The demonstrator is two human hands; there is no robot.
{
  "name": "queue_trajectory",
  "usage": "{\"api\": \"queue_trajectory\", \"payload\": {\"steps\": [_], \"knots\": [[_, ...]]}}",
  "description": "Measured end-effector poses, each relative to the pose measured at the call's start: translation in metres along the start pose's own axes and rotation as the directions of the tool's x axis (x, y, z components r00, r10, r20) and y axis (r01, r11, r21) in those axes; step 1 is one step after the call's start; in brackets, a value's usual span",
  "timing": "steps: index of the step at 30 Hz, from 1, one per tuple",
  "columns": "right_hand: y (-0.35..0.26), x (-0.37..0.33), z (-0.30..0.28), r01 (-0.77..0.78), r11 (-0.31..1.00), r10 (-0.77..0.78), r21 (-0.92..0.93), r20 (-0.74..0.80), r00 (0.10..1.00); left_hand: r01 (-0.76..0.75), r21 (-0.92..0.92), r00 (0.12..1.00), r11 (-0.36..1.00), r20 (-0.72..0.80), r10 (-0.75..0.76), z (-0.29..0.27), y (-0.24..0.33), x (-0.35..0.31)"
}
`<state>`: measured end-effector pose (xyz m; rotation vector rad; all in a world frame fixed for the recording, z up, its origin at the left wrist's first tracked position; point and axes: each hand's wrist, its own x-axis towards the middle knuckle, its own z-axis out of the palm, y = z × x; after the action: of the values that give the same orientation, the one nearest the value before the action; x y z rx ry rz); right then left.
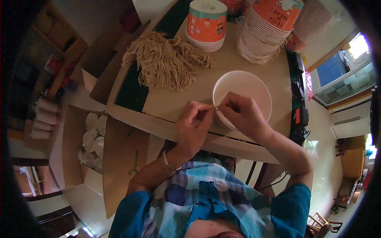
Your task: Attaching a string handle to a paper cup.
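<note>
Two Pinches Meet at the Rim of a White Tub (254,89)

At far left, an open carton (72,146) beside your table (168,104) holds pale, round-ended items (89,139), their kind too dim to tell. On the tabletop's left part, a tangled heap of tan cord (166,63) lies well clear of your fingers. Your left hand (195,121), a pale band (170,162) circling its wrist, reaches up from below with thumb and forefinger drawn into a narrow pinch at the tub's left rim. Beyond it, a short stack of orange-printed cups (206,28) stands bottom up, next to the cord. The tub sits near the table's front edge, its mouth facing up toward you. Your right hand (241,113) crosses over that mouth, its fingertips pinched just beside those of the left; you cannot tell from here what lies between either pair. Past the tub rises a taller stack of orange-and-white cups (262,33), well apart from both hands. Dark boxes (298,89) line the table's right edge, with a bright window (359,47) farther right.
</note>
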<state>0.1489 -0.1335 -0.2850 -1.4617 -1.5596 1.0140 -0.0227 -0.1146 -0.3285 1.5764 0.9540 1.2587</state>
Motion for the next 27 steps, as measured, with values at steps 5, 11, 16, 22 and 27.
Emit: {"api": "queue_trajectory", "payload": {"steps": [5, 11, 16, 22, 27], "knots": [[-0.002, -0.003, 0.001, 0.024, 0.999, -0.026, -0.046, -0.037, 0.999, 0.132, -0.101, 0.991, 0.986, 0.004, -0.133, 0.001, -0.004, 0.003], [-0.007, -0.003, 0.002, 0.029, 0.998, -0.033, -0.061, -0.057, 0.998, 0.317, -0.292, 0.948, 0.902, 0.093, -0.303, 0.000, 0.009, 0.012], [0.001, 0.000, 0.002, 0.032, 0.998, -0.036, -0.047, -0.088, 0.995, 0.349, -0.249, 0.935, 0.904, 0.159, -0.317, -0.003, 0.007, 0.017], [0.006, 0.005, 0.002, 0.000, 0.996, 0.007, 0.090, -0.070, 0.998, 0.290, -0.246, 0.953, 0.925, 0.167, -0.255, -0.006, 0.005, 0.021], [0.009, 0.006, -0.003, -0.010, 0.998, 0.011, 0.058, -0.013, 1.000, 0.276, -0.191, 0.949, 0.942, 0.212, -0.235, -0.007, 0.000, 0.025]]}}
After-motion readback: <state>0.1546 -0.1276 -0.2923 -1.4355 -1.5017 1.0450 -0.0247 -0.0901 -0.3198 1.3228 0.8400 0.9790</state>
